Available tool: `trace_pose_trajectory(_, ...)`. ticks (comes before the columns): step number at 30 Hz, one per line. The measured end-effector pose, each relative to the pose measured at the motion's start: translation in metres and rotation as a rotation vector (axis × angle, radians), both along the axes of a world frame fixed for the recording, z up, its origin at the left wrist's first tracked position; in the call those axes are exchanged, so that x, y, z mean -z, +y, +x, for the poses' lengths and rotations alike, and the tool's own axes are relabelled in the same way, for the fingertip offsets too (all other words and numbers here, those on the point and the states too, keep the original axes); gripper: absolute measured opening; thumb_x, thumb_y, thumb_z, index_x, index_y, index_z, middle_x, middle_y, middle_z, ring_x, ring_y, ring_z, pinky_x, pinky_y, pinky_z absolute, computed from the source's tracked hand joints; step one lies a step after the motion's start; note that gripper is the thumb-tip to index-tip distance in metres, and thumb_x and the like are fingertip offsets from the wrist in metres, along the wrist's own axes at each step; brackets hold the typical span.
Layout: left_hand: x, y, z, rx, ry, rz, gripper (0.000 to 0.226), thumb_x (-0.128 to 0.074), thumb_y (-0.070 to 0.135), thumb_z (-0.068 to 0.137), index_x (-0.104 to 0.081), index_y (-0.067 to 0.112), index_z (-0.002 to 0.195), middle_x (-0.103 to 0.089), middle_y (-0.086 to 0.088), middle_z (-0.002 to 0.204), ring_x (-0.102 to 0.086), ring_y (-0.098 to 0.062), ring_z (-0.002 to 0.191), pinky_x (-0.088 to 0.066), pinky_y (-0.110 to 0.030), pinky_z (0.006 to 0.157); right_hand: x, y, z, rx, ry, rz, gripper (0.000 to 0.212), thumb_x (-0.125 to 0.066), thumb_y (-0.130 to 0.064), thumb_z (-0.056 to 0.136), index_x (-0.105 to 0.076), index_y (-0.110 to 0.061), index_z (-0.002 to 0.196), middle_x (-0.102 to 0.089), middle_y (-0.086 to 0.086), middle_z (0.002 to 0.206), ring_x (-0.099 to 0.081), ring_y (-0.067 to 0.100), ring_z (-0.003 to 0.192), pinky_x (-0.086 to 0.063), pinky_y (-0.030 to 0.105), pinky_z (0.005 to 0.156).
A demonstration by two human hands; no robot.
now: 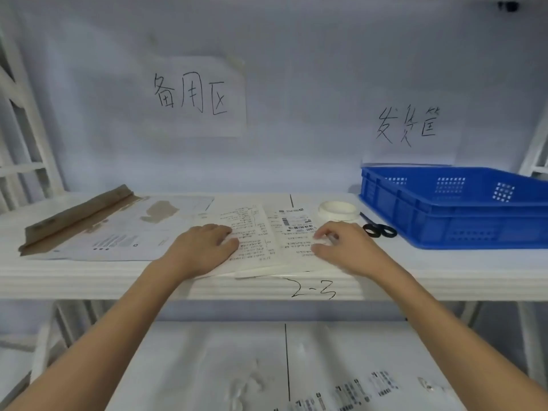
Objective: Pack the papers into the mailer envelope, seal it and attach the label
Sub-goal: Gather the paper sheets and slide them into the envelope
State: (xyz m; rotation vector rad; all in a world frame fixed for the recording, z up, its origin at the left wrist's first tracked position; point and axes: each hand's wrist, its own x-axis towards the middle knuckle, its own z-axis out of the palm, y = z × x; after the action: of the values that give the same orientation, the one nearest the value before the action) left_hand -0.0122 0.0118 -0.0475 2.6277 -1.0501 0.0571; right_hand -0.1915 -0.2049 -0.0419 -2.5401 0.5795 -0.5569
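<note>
Both hands are palm-down on the stack of white printed papers (pixel 267 241) at the front edge of the white slatted shelf (pixel 89 277), forearms reaching in straight from below. Left hand (pixel 204 247) lies flat on the stack's left side, fingers loosely spread and pressing, nothing gripped. Right hand (pixel 341 244) sits on the right side, fingers curled, tips on the sheet; may be pinching a paper edge, can't tell from this angle. White shipping label with barcode (pixel 292 222) lies on top of the papers, just ahead of the right fingertips. White mailer envelope with brown torn-open flap (pixel 98 226) lies flat well left of the stack. White tape roll (pixel 338 209) and black-handled scissors (pixel 378 229) sit between the papers and the blue perforated plastic crate (pixel 462 209) at right.
</note>
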Motion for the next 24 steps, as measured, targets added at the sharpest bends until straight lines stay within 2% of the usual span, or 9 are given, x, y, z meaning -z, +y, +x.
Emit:
trace_pose_trajectory(3, -0.002, 0.000, -0.003, 0.009, 0.007, -0.027, 0.057, -0.037, 0.054, 0.095, -0.043, 0.026, 0.144, -0.043, 0.000, 0.153, -0.038, -0.025, 0.138, -0.032, -0.040, 0.111, -0.001, -0.002, -0.001, -0.001, -0.071, 0.135, 0.030, -0.071, -0.028, 0.082, -0.067, -0.020, 0.110, -0.068, 0.003, 0.103, -0.064, 0.013, 0.079, -0.046, 0.018, 0.058)
trace_pose_trajectory(5, -0.002, 0.000, -0.003, 0.007, 0.005, -0.030, 0.057, -0.037, 0.055, 0.094, -0.045, 0.028, 0.143, -0.043, 0.001, 0.152, -0.039, -0.025, 0.138, -0.033, -0.040, 0.110, -0.001, -0.008, 0.003, 0.048, -0.106, 0.205, 0.033, -0.070, -0.033, 0.083, -0.065, -0.020, 0.113, -0.068, 0.000, 0.107, -0.062, 0.009, 0.082, -0.048, 0.018, 0.065)
trace_pose_trajectory(7, -0.002, 0.001, -0.002, 0.002, 0.005, -0.030, 0.057, -0.037, 0.057, 0.093, -0.045, 0.029, 0.143, -0.043, 0.002, 0.152, -0.038, -0.024, 0.138, -0.033, -0.040, 0.110, -0.003, -0.013, 0.010, 0.119, -0.087, 0.214, 0.050, -0.066, -0.046, 0.083, -0.060, -0.016, 0.123, -0.064, 0.002, 0.119, -0.061, 0.017, 0.096, -0.048, 0.029, 0.077)
trace_pose_trajectory(9, -0.001, 0.001, -0.001, 0.006, 0.002, -0.032, 0.057, -0.037, 0.057, 0.093, -0.044, 0.030, 0.143, -0.042, 0.003, 0.153, -0.038, -0.023, 0.138, -0.032, -0.040, 0.111, -0.010, -0.013, 0.020, 0.175, 0.018, 0.117, 0.069, -0.059, -0.064, 0.082, -0.056, -0.010, 0.126, -0.062, 0.005, 0.118, -0.058, 0.022, 0.100, -0.046, 0.034, 0.080)
trace_pose_trajectory(12, 0.002, 0.000, 0.002, 0.018, -0.003, -0.040, 0.056, -0.036, 0.057, 0.094, -0.043, 0.031, 0.144, -0.041, 0.006, 0.153, -0.037, -0.021, 0.138, -0.031, -0.038, 0.111, -0.022, -0.007, 0.040, 0.212, 0.258, -0.115, 0.069, -0.048, -0.080, 0.076, -0.059, -0.013, 0.088, -0.061, 0.000, 0.085, -0.061, 0.024, 0.090, -0.047, 0.035, 0.075)
trace_pose_trajectory(14, 0.004, 0.000, 0.005, 0.029, -0.006, -0.043, 0.056, -0.034, 0.057, 0.095, -0.042, 0.032, 0.144, -0.040, 0.009, 0.153, -0.036, -0.020, 0.138, -0.029, -0.037, 0.111, -0.024, -0.009, 0.054, 0.203, 0.329, -0.155, 0.056, -0.052, -0.075, 0.079, -0.051, -0.019, 0.072, -0.056, -0.005, 0.073, -0.059, 0.021, 0.083, -0.044, 0.033, 0.071)
trace_pose_trajectory(17, 0.008, -0.001, 0.009, 0.046, -0.024, -0.058, 0.055, -0.032, 0.057, 0.095, -0.041, 0.033, 0.144, -0.040, 0.011, 0.152, -0.036, -0.018, 0.138, -0.028, -0.034, 0.111, -0.023, -0.023, 0.064, 0.180, 0.287, -0.078, 0.045, -0.065, -0.062, 0.078, -0.054, -0.019, 0.077, -0.058, -0.007, 0.072, -0.059, 0.017, 0.077, -0.044, 0.031, 0.064)
trace_pose_trajectory(22, 0.009, 0.001, 0.006, 0.075, -0.031, -0.062, 0.054, -0.031, 0.055, 0.097, -0.037, 0.034, 0.147, -0.036, 0.014, 0.153, -0.031, -0.014, 0.141, -0.024, -0.031, 0.113, -0.020, -0.040, 0.054, 0.136, 0.045, 0.164, 0.015, -0.067, -0.018, 0.089, -0.056, -0.022, 0.081, -0.068, -0.008, 0.088, -0.058, 0.003, 0.070, -0.045, 0.017, 0.053)
trace_pose_trajectory(24, 0.008, 0.002, 0.007, 0.086, -0.020, -0.061, 0.054, -0.031, 0.055, 0.097, -0.037, 0.035, 0.147, -0.036, 0.015, 0.154, -0.030, -0.014, 0.142, -0.024, -0.031, 0.114, -0.021, -0.051, 0.051, 0.210, -0.075, 0.179, 0.007, -0.064, -0.014, 0.091, -0.058, -0.019, 0.092, -0.071, -0.004, 0.104, -0.061, 0.007, 0.072, -0.044, 0.017, 0.050)
